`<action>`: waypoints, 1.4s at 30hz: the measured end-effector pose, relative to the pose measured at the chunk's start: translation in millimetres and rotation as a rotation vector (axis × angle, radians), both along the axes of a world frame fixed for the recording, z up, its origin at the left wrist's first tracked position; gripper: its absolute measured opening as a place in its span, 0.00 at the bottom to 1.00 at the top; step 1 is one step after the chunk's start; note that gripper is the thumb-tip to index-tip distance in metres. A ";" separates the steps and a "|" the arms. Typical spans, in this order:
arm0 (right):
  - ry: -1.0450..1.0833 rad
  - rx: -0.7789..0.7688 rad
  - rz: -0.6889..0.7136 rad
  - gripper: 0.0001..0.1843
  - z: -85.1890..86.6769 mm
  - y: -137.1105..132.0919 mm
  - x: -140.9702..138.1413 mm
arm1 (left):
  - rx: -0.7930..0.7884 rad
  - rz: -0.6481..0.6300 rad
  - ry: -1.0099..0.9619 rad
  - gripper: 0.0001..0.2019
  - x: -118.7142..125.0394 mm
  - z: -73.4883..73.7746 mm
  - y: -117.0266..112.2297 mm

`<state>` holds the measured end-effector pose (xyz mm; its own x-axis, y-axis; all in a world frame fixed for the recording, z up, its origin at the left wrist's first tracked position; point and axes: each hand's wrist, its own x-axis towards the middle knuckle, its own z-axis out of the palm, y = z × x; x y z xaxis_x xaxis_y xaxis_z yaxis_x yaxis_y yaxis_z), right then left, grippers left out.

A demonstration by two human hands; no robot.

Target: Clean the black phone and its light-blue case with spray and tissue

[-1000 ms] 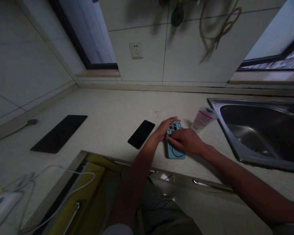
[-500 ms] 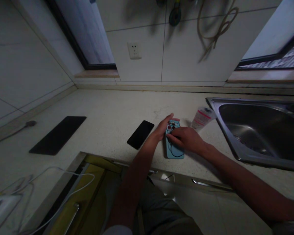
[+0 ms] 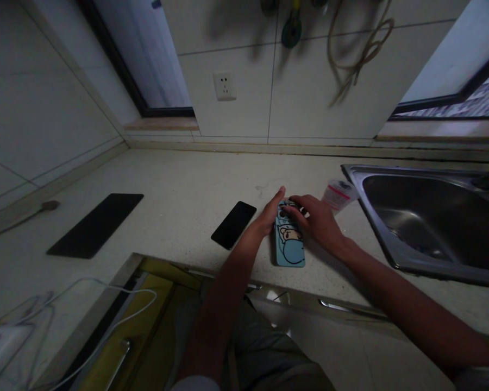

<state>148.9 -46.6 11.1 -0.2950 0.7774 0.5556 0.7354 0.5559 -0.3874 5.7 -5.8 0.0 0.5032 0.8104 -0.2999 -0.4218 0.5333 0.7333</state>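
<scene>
A light-blue phone case (image 3: 290, 251) with a cartoon figure lies back up near the counter's front edge. Whether a phone sits inside it, I cannot tell. My left hand (image 3: 269, 215) is closed along its left side, thumb up by the top corner, the other fingers mostly hidden. Bent over the upper right corner, by the round camera openings, is my right hand (image 3: 318, 221), its fingers gripping the case there. To the left, a black phone (image 3: 233, 225) lies screen up and dark, apart from both hands. A clear plastic cup (image 3: 337, 195) with pink print lies behind my right hand.
A steel sink (image 3: 385, 239) is set into the counter (image 3: 179, 184) at right. Far left lies a flat black panel (image 3: 95, 225). A white cable (image 3: 146, 290) hangs across the yellow drawer (image 3: 146, 320) at lower left. The tiled wall holds a socket (image 3: 225, 86).
My right hand has shifted up and right across the case, from its middle to the upper corner, uncovering the cartoon face. My left hand stays almost in place.
</scene>
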 end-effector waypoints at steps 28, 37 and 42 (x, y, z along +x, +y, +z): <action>-0.174 0.183 0.392 0.15 7.2 -19.0 -14.0 | -0.033 0.153 -0.086 0.38 -18.2 6.4 9.3; -0.288 0.188 0.493 0.16 12.9 -25.6 -18.1 | -0.111 0.314 -0.167 0.31 -24.6 8.1 10.9; -0.383 0.192 0.552 0.17 18.0 -23.5 -13.3 | -0.150 0.308 -0.200 0.30 -27.6 6.8 11.3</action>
<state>135.6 -70.1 29.1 -0.8210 0.3560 0.4463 0.3909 0.9203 -0.0150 -21.9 5.5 6.8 0.3040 0.8873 -0.3469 -0.7052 0.4544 0.5443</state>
